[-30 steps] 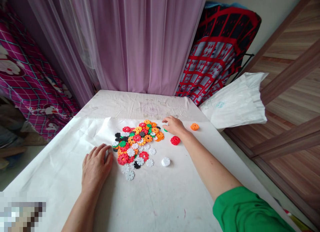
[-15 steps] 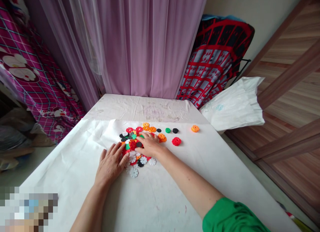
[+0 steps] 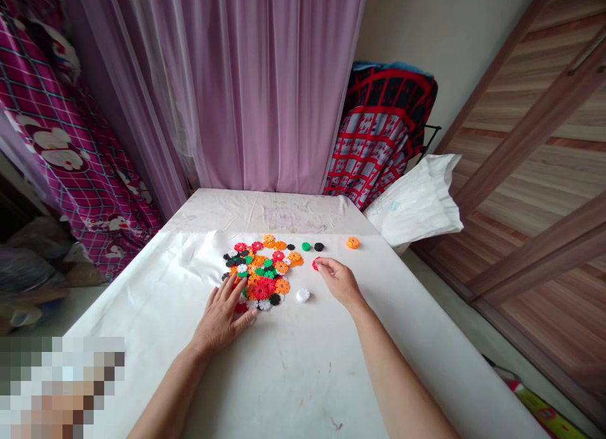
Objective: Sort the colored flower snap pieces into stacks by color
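A pile of notched plastic snowflake discs (image 3: 262, 291) in red, orange, green, black and white lies on the table in the head view. My left hand (image 3: 220, 316) rests at the pile's near left edge, fingers spread, the fingertips touching the discs. To the right of the pile, my right hand (image 3: 341, 282) has its thumb and fingers closed on red snowflake discs (image 3: 315, 263). The fingers partly cover these, so how many are gripped is hidden. A small white stack of discs (image 3: 303, 295) stands between the pile and my right hand.
Beyond my right hand stand a green stack (image 3: 306, 246), a black stack (image 3: 319, 246) and an orange stack (image 3: 353, 243). A white cloth covers the table (image 3: 142, 313). A white bag (image 3: 416, 199) sits at the far right edge, with a purple curtain (image 3: 269, 92) behind.
My right hand has left the pile and moved right to the red discs. The white stack now stands beside the pile. My left hand stays by the pile's edge. The view has shifted right.
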`<state>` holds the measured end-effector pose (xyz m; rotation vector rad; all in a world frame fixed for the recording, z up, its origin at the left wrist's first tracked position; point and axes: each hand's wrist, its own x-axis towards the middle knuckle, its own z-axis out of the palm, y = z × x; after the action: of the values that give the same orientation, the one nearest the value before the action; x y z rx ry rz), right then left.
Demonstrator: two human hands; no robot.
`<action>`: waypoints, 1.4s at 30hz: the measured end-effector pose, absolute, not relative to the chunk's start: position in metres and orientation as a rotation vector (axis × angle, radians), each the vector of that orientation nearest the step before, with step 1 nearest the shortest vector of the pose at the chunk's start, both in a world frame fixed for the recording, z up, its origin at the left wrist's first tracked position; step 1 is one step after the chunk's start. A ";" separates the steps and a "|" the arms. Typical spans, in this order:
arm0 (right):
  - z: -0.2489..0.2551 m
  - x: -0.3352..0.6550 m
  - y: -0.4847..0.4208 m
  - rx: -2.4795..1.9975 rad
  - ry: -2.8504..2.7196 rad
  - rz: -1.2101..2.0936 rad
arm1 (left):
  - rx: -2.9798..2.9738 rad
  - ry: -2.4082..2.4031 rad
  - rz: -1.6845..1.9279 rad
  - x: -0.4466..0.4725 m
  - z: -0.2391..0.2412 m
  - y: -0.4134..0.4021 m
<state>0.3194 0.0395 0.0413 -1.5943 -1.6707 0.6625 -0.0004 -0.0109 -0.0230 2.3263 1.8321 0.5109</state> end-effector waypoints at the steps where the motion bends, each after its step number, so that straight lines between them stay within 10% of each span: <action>1: 0.031 0.322 0.032 -1.591 -1.638 0.702 | 2.348 1.832 0.523 0.002 -0.025 -0.015; 42: -0.016 0.277 -0.008 -1.322 -1.922 -0.070 | 2.356 1.988 0.502 0.027 -0.029 -0.024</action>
<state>0.2773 -0.0076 -0.0159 -1.3219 -1.9219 -0.0695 0.0267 -0.0244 -0.0292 2.3562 1.9883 0.5018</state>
